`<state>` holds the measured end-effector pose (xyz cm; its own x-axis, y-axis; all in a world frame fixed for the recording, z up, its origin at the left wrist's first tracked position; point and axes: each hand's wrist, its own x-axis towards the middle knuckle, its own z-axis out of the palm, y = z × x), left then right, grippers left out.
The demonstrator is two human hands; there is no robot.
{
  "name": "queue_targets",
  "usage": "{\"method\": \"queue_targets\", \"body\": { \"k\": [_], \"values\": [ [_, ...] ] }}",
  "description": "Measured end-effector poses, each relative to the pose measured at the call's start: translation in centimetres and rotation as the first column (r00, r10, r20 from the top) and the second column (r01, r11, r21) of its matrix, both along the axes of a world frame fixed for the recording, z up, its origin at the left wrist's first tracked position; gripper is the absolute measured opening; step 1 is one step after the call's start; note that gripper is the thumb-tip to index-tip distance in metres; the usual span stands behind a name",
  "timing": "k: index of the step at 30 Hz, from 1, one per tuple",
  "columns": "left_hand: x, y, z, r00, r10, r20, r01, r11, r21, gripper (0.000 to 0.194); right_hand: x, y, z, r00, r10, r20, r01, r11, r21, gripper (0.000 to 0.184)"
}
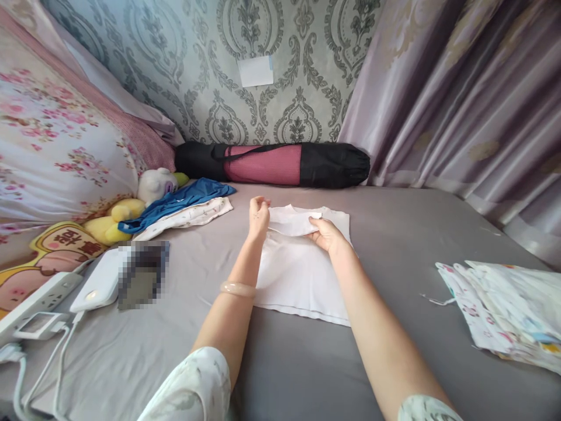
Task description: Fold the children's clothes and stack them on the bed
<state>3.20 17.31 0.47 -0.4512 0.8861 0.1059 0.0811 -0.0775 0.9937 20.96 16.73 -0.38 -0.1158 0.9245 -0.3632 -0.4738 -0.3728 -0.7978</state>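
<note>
A white shirt (302, 280) lies flat on the grey bed sheet in front of me, its lower hem toward me and its neckline at the far end. My left hand (259, 216) is closed at the shirt's upper left edge, with a bangle on that wrist. On the right, my right hand (326, 234) pinches a strip of the same white cloth between thumb and fingers. That strip, which looks like a sleeve, stretches between both hands, slightly raised over the shirt. The left fingertips are partly hidden.
A pile of folded patterned clothes (512, 310) lies right. Blue cloth (188, 199) and a pale garment (188, 217) lie left, beside plush toys (158, 184). Nearer are a power strip (48, 295), white power bank (100, 280) and cables. A black-and-pink rolled bag (263, 165) lies along the wall.
</note>
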Motion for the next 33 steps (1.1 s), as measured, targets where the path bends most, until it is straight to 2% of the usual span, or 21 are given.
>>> {"method": "queue_targets", "body": {
  "k": [2,4,8,10,13,16,18,19,21,23,25,28,31,33],
  "values": [
    [-1.4,0.2,-0.5,0.998,0.051,-0.045,-0.054,0.996,-0.064,0.031,0.3,0.1,0.1,0.999,-0.023,0.027,0.022,0.999,0.029,0.019],
    [-2.2,0.2,-1.1,0.993,0.051,-0.106,-0.063,0.992,-0.108,0.038,0.7,0.3,0.2,0.998,-0.048,0.045,0.046,0.998,0.051,0.020],
    [-2.4,0.0,-2.3,0.958,-0.097,-0.272,0.043,0.979,-0.197,0.053,1.5,0.6,0.3,0.993,-0.089,0.078,0.082,0.993,0.084,0.018],
    [-2.0,-0.3,-2.6,0.904,-0.181,-0.387,0.082,0.963,-0.257,0.062,1.9,0.8,0.2,0.988,-0.112,0.107,0.103,0.991,0.089,0.018],
    [-1.5,-0.7,-2.5,0.778,-0.279,-0.563,0.082,0.933,-0.349,0.070,2.5,1.0,-0.2,0.972,-0.146,0.186,0.125,0.985,0.118,0.017],
    [-0.9,-1.1,-2.2,0.662,-0.367,-0.653,0.078,0.901,-0.427,0.072,3.4,1.4,-1.0,0.923,-0.173,0.343,0.118,0.977,0.176,0.015],
    [-0.6,-1.3,-2.1,0.614,-0.405,-0.678,0.071,0.883,-0.463,0.069,4.1,1.7,-1.5,0.829,-0.210,0.519,0.098,0.967,0.235,0.015],
    [-0.5,-1.3,-2.1,0.596,-0.420,-0.684,0.067,0.875,-0.479,0.068,4.5,1.8,-1.7,0.748,-0.234,0.621,0.078,0.960,0.268,0.016],
    [-0.4,-1.3,-2.1,0.571,-0.444,-0.691,0.057,0.861,-0.506,0.066,5.0,2.0,-2.1,0.523,-0.277,0.806,0.014,0.948,0.317,0.018],
    [-0.4,-1.2,-2.2,0.553,-0.460,-0.695,0.047,0.850,-0.525,0.065,5.4,1.8,-2.3,0.292,-0.289,0.912,-0.057,0.946,0.318,0.020],
    [-0.4,-1.2,-2.3,0.539,-0.467,-0.701,0.039,0.845,-0.533,0.064,5.5,1.4,-2.2,0.138,-0.276,0.951,-0.102,0.951,0.291,0.025],
    [-0.3,-1.3,-2.2,0.506,-0.446,-0.738,0.040,0.867,-0.497,0.060,5.1,0.5,-1.8,-0.003,-0.260,0.966,-0.124,0.958,0.258,0.033],
    [0.5,-1.4,-2.1,0.446,-0.381,-0.810,0.062,0.916,-0.397,0.054,3.9,-0.3,-1.2,-0.153,-0.329,0.932,-0.163,0.938,0.305,0.037],
    [1.4,-1.5,-2.2,0.398,-0.342,-0.851,0.095,0.938,-0.333,0.050,2.8,-0.6,-1.0,-0.180,-0.412,0.893,-0.285,0.891,0.353,0.041]
  ]
}}
